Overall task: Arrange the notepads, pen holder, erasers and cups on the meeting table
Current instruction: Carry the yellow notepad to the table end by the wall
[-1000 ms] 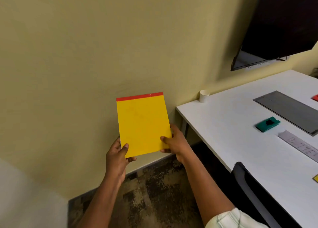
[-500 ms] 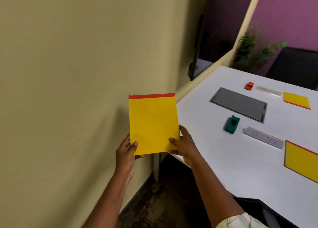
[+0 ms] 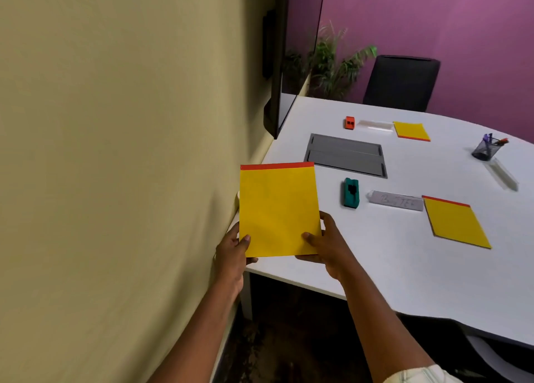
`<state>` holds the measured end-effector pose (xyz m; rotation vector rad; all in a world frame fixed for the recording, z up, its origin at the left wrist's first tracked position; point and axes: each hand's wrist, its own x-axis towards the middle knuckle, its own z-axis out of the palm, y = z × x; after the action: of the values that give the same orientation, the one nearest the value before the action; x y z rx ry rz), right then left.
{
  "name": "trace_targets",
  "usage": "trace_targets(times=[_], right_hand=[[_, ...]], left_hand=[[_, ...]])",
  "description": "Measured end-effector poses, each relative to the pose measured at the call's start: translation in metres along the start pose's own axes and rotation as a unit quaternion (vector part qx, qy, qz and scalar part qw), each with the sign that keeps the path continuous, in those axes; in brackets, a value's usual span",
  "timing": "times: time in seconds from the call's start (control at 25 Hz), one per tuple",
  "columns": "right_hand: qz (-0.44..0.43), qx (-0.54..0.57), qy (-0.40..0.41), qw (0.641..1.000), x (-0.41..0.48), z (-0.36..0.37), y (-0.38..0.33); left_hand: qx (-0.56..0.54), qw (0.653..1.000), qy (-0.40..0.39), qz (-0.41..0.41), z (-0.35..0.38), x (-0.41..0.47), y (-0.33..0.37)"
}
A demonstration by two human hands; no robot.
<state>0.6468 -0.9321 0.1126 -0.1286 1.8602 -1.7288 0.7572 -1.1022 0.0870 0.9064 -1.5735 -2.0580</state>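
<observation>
— What's furthest left?
— The left hand (image 3: pixel 231 252) pinches the lower left corner of a yellow notepad (image 3: pixel 277 209) with a red top strip, thumb on its face. The right hand (image 3: pixel 326 246) grips the lower right corner, fingers (image 3: pixel 309 236) curled round the edge. The pad is held tilted above the near left corner of the white counter (image 3: pixel 375 252).
— Any writing to read?
— Only further right. A green eraser (image 3: pixel 351 193) lies on the counter. Beyond it is a grey nameplate (image 3: pixel 396 200) with faint lettering: a "B", then what looks like "TE", the rest illegible.
— And beyond that?
— A second notepad (image 3: pixel 455 223) lies just beside the nameplate's right end. Toward the far edge sit an orange eraser (image 3: pixel 350 122), a third notepad (image 3: pixel 411 130) and a mesh pen holder (image 3: pixel 487 150) with pens.
</observation>
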Motion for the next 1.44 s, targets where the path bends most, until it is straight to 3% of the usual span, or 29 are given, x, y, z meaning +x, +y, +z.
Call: trace_targets(times=[0.2, 0.36, 0.52, 0.84, 0.96, 1.12, 1.28, 1.44], right_hand=[[0.023, 0.023, 0.044, 0.999, 0.053, -0.019, -0.009], [0.104, 0.035, 0.039, 0.993, 0.119, -0.038, -0.02], [0.172, 0.016, 0.038, 0.984, 0.186, -0.057, -0.032], [0.187, 0.06, 0.042, 0.98, 0.274, -0.073, -0.033], [0.189, 0.082, 0.053, 0.977, 0.294, -0.063, -0.03], [0.192, 0.113, 0.077, 0.972, 0.317, -0.051, -0.027], [0.196, 0.12, 0.091, 0.969, 0.346, -0.033, -0.022], [0.196, 0.125, 0.097, 0.968, 0.371, -0.012, -0.004]], left_hand=[[0.029, 0.997, -0.064, -0.006, 0.024, 0.052, 0.009], [0.06, 0.994, -0.083, -0.027, 0.052, 0.106, 0.005], [0.1, 0.992, -0.061, -0.054, 0.09, 0.16, -0.004], [0.125, 0.989, 0.012, -0.075, 0.136, 0.237, -0.007], [0.193, 0.976, 0.034, -0.092, 0.138, 0.26, -0.003], [0.39, 0.918, 0.007, -0.068, 0.135, 0.282, 0.008], [0.438, 0.899, 0.004, -0.015, 0.125, 0.314, 0.027], [0.434, 0.901, 0.009, 0.008, 0.119, 0.336, 0.032]])
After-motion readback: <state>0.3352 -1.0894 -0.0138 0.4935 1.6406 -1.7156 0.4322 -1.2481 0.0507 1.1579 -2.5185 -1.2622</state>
